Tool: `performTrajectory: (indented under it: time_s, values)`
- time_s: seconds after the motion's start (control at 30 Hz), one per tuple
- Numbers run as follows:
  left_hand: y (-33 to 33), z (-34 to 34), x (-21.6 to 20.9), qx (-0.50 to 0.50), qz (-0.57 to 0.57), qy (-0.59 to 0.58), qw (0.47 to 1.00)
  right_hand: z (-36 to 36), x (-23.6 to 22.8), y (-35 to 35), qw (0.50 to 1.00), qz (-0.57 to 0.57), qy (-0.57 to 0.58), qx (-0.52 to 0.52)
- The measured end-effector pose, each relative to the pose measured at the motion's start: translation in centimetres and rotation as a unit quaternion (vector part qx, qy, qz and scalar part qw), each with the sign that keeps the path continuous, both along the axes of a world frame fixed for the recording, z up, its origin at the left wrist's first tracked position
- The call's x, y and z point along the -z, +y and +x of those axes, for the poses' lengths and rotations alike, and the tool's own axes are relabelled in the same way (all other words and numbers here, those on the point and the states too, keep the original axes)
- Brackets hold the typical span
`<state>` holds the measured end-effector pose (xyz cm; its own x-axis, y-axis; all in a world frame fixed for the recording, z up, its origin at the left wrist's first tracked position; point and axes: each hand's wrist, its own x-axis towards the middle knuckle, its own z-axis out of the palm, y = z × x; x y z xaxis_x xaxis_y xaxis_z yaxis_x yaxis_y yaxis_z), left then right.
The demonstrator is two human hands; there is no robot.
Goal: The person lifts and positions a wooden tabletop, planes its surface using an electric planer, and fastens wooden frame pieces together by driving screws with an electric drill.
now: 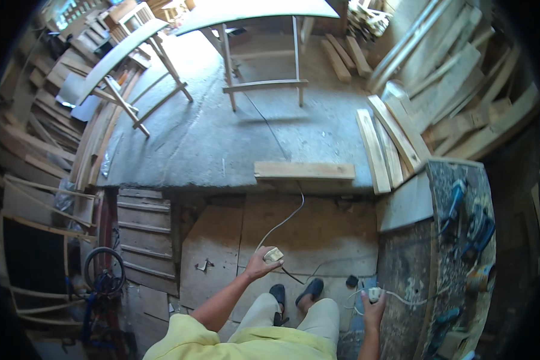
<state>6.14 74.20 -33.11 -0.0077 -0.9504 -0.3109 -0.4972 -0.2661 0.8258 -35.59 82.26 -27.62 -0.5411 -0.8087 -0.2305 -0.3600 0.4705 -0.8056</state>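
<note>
My left hand (258,267) is closed round a cream, boxy extension socket (273,255) in front of my body. A pale grey cord (280,223) runs from it up over the raised floor's edge. A short dark cord (293,276) hangs down on the right of the same hand. Lower right, my right hand (373,310) grips a white electrical connector (375,294); whether it is a plug or a socket I cannot make out. A white cord (409,301) leads from it towards the workbench, with loops beside the hand. The two pieces are apart.
The workbench (402,264) on my right carries blue power tools (456,201). Ahead, a thick wooden beam (306,171) lies along the raised concrete floor's (180,150) edge. Trestle tables (258,9) and stacked timber (456,78) stand beyond. Slatted boards (144,225) and a wheel (104,268) are left.
</note>
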Motion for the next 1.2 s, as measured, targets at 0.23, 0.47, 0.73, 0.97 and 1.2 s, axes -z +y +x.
performTrajectory:
  time_s: [0.23, 0.47, 0.73, 0.97, 1.2]
  values:
    - [-8.6, 0.5, -10.9, -0.091, 0.127, 0.098, 0.983, 9.0, -8.6, -19.0, 0.952, -0.003, -0.037, -0.303]
    - [-11.4, 0.6, -8.2, -0.202, 0.088, 0.105, 0.970, 15.5, 5.8, -41.6, 0.904, -0.002, 0.087, -0.419]
    - [-10.5, 0.9, -0.1, -0.298, 0.225, 0.094, 0.923, 26.1, 22.5, -58.0, 0.788, 0.068, 0.253, -0.558]
    - [-13.1, 4.3, 4.5, -0.319, 0.245, 0.042, 0.914, 30.5, 37.6, -62.2, 0.718, -0.007, 0.305, -0.626]
    - [-12.9, 9.7, 3.2, -0.144, 0.142, -0.237, 0.950, 32.0, 36.3, -64.6, 0.678, 0.107, 0.304, -0.660]
